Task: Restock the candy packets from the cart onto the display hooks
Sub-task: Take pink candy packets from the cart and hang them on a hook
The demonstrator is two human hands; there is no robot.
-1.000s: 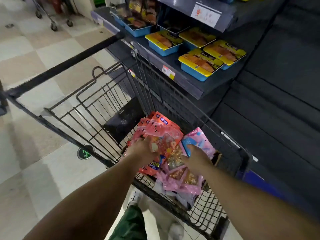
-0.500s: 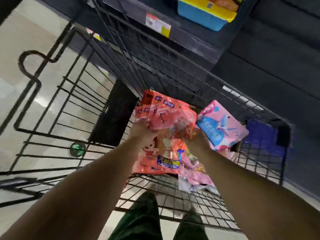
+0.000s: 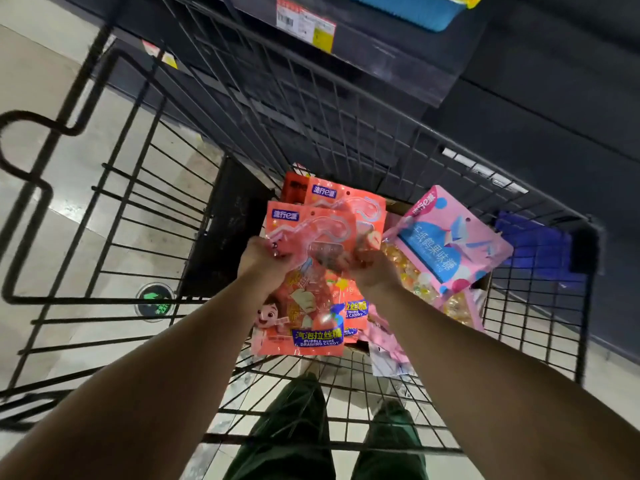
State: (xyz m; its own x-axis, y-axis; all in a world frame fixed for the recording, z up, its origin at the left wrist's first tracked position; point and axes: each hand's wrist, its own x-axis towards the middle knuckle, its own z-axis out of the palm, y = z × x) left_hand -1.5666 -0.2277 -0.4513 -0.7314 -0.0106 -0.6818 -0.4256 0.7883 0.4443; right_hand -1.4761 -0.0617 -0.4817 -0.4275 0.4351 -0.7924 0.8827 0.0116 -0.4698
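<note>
Both hands reach down into the black wire cart [image 3: 349, 109] and grip a fanned bundle of orange candy packets [image 3: 311, 271] between them. The left hand [image 3: 263, 258] curls round the bundle's left edge, its fingers closed over the clear window of the front packet. The right hand [image 3: 372, 268] clamps the bundle's right edge, knuckles toward the camera. The two hands sit close together, with only the width of the packets between them. The front packet hangs below the hands, showing a cartoon face and a blue label reading "Bubble Wire Drawing Candy". At least two more orange packets stand staggered behind it, their blue-labelled tops rising above the hands.

Just right of the right hand, a pink candy packet [image 3: 453, 244] lies tilted in the cart, with a blue panel and paper-crane drawings on its face. Beneath and beside it lie more pink packets [image 3: 384, 341], some showing yellow wrapped sweets through their clear parts. They rest on the cart's wire floor, toward its far right corner.

Beyond the cart stands a dark shelf [image 3: 391, 46] with a price tag [image 3: 306, 24] on its edge and a blue tub [image 3: 412, 10] on top. The person's green trouser legs [image 3: 294, 438] show through the cart's mesh, over a pale tiled floor [image 3: 45, 81].
</note>
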